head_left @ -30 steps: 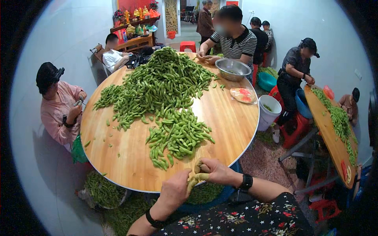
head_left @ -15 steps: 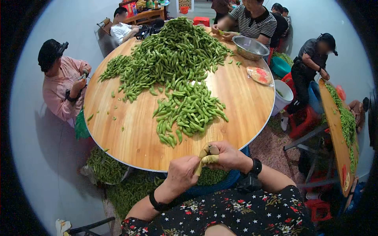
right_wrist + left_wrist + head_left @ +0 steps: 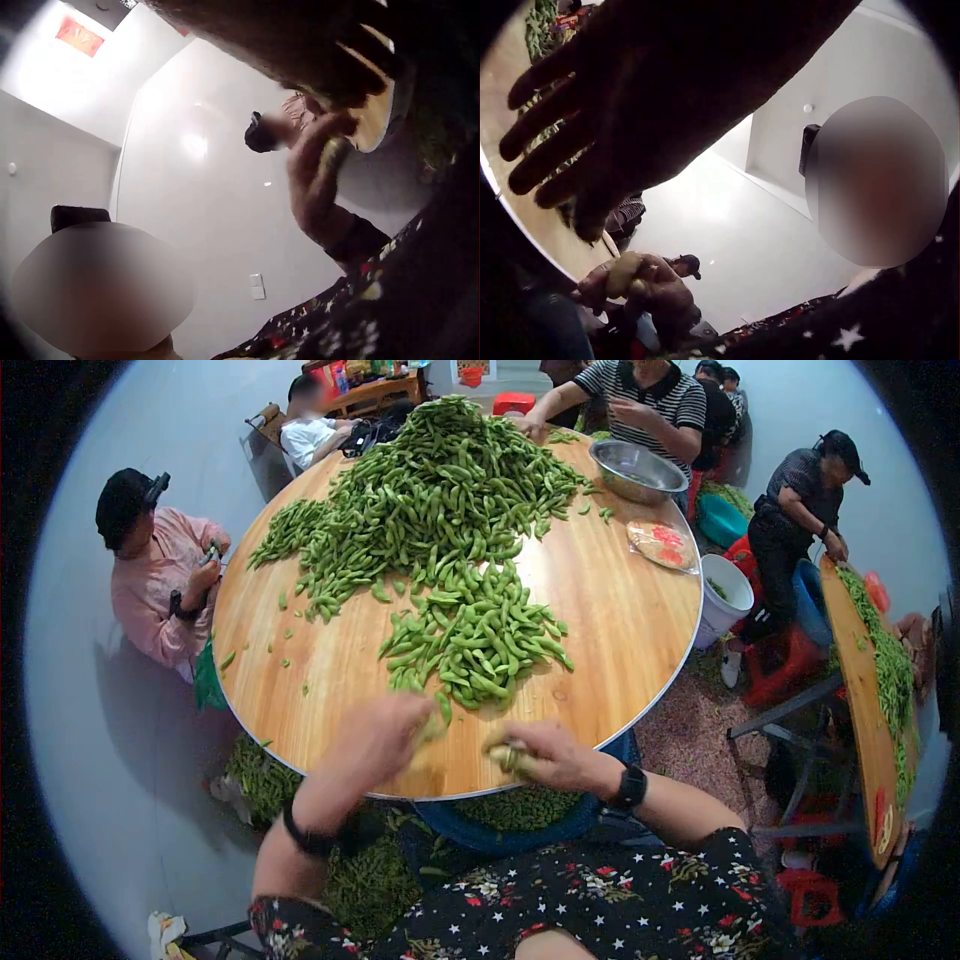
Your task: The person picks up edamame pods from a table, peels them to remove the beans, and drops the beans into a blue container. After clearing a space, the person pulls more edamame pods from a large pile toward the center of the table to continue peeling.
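Note:
My left hand [image 3: 375, 738], blurred in the head view, hovers over the near edge of the round table [image 3: 330, 705], just in front of the edamame pods [image 3: 480, 635]. Its fingers [image 3: 544, 127] are straight and spread in the left wrist view, with nothing between them. A yellowish cover shows on its thumb in the right wrist view. To the right, my right hand [image 3: 550, 753] is above the same edge, its fingers loosely bent. Tan covers [image 3: 622, 274] wrap its thumb and finger. No pod shows in its grasp.
A metal bowl [image 3: 638, 470] and a wrapped flat packet [image 3: 662, 546] are at the table's right side. Below the near edge stands a blue tub [image 3: 480, 845] of pods. Beyond is a white bucket [image 3: 725, 590]. People sit around, and another table [image 3: 855, 700] with pods is at the right.
My hands have parted from where they met at the finger covers. The left moved left and forward toward the pods; the right stayed near the table edge.

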The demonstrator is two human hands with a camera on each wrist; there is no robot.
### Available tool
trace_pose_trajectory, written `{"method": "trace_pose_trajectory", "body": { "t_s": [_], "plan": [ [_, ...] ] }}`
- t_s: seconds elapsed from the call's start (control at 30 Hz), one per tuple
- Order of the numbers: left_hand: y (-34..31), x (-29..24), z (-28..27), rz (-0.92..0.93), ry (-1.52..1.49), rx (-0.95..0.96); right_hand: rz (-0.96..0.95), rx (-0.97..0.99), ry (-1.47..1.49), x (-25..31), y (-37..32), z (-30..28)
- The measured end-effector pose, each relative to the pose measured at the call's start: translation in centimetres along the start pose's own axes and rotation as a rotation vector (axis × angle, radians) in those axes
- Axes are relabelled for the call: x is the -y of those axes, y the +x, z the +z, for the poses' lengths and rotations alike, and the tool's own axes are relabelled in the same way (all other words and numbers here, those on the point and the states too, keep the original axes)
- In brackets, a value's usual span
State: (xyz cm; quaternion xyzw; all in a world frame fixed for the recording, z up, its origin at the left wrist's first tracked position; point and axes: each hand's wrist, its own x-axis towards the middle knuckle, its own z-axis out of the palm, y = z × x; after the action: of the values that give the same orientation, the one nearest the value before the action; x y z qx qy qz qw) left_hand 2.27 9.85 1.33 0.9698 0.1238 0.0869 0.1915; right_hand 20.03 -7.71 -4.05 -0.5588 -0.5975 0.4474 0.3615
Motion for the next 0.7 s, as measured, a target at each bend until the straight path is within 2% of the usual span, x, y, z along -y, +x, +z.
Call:
{"method": "trace_pose_trajectory", "body": {
  "t_s": [0.07, 0.1, 0.23, 0.27, 0.3, 0.33, 0.4, 0.43, 0.47, 0.5, 0.53, 0.6, 0.63, 0.67, 0.7],
  "plan": [
    [5.8, 2.1, 0.4, 0.101, 0.085, -0.107, -0.118, -0.357, -0.059, -1.0, 0.8, -0.1],
    [8.4, 2.7, 0.8, 0.152, 0.112, -0.164, -0.193, -0.367, -0.095, -2.2, 0.9, 0.1],
    [16.3, 5.2, 4.5, 0.332, 0.077, -0.340, -0.250, -0.408, -0.105, -2.8, 0.5, 0.2],
    [17.0, 5.7, 5.3, 0.326, 0.191, -0.210, -0.256, -0.420, -0.126, -2.8, 0.4, 0.1],
    [17.4, 5.7, 5.6, 0.314, 0.307, -0.083, -0.185, -0.386, -0.022, -2.7, 0.3, 0.0],
    [17.0, 4.5, 4.9, 0.270, 0.345, -0.078, -0.117, -0.348, 0.084, -2.7, 0.3, -0.1],
    [15.7, 3.8, 4.5, 0.229, 0.202, -0.156, -0.138, -0.344, 0.090, -2.8, 0.2, -0.1],
    [15.2, 4.1, 4.6, 0.233, 0.206, -0.166, -0.123, -0.339, 0.103, -2.5, 0.0, -0.2],
    [14.7, 4.7, 4.8, 0.269, 0.219, -0.267, -0.106, -0.333, 0.117, -2.3, -0.2, -0.2],
    [14.3, 5.0, 4.9, 0.303, 0.232, -0.366, -0.167, -0.349, 0.056, -2.5, -0.2, -0.3],
    [13.2, 3.6, 3.9, 0.305, 0.236, -0.369, -0.171, -0.350, 0.054, -2.2, -0.2, -0.3],
    [10.4, 0.3, 2.0, 0.271, 0.045, -0.496, -0.053, -0.313, 0.359, -0.9, -0.4, -0.3],
    [9.3, -0.9, 2.3, 0.224, -0.161, -0.496, -0.056, -0.314, 0.358, -0.1, -0.2, -0.5],
    [7.9, -1.8, 2.7, 0.225, -0.161, -0.497, -0.040, -0.302, 0.516, 0.8, 0.0, -0.7],
    [6.5, -2.6, 3.1, 0.125, -0.377, -0.452, -0.024, -0.288, 0.675, 1.2, 0.2, -0.8]
  ]
}}
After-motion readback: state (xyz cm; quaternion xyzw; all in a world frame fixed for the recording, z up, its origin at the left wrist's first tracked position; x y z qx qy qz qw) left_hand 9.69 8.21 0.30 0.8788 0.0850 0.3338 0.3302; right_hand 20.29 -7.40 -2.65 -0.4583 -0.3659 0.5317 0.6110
